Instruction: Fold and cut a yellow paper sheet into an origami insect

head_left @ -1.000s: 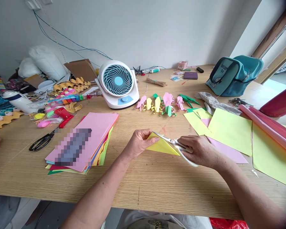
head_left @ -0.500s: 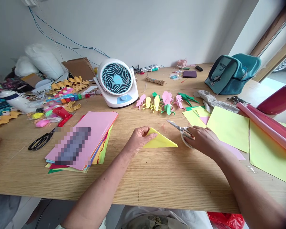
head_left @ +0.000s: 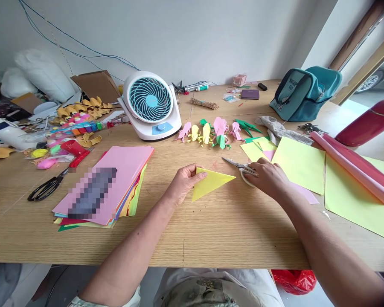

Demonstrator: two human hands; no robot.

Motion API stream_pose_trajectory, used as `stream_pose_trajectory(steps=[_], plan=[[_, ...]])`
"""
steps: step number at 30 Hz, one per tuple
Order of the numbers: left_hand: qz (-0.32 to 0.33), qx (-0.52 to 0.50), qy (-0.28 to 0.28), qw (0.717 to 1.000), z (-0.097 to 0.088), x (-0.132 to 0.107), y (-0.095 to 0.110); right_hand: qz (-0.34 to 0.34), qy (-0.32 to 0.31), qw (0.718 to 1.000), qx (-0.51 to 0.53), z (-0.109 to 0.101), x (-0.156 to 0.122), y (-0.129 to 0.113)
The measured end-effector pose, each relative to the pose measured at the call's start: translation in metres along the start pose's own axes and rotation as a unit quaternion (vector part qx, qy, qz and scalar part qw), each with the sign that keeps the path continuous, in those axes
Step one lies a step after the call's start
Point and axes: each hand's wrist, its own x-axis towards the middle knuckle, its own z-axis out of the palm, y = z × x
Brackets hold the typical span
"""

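Left hand (head_left: 183, 182) pinches yellow triangle (head_left: 211, 182); scissors (head_left: 240, 167) just beside.

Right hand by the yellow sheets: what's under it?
The right hand rests on white-handled scissors lying on the table; blades stick out toward the left. The handle loops are mostly covered, so the fingers' grip cannot be seen.
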Motion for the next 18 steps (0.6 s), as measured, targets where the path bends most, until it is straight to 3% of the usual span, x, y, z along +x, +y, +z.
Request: stream_pose_trajectory(steps=[7, 11, 13, 15, 18], plan=[[0.057, 0.031, 0.011, 0.998, 0.004, 0.001, -0.003, 0.017, -0.006, 1.000, 0.003, -0.001, -0.002, 0.000], [0.085, 0.039, 0.017, 0.995, 0.006, 0.000, -0.005, 0.010, 0.067, 0.997, 0.039, -0.004, -0.003, -0.004], [0.094, 0.043, 0.018, 0.995, 0.006, 0.001, -0.008, -0.007, 0.122, 0.986, 0.113, -0.008, -0.005, -0.011], [0.109, 0.065, 0.019, 0.992, 0.006, 0.001, -0.011, -0.038, 0.138, 0.961, 0.236, -0.013, -0.009, -0.021], [0.130, 0.120, 0.015, 0.984, 0.007, 0.001, -0.014, -0.093, 0.063, 0.916, 0.385, -0.018, -0.015, -0.039]])
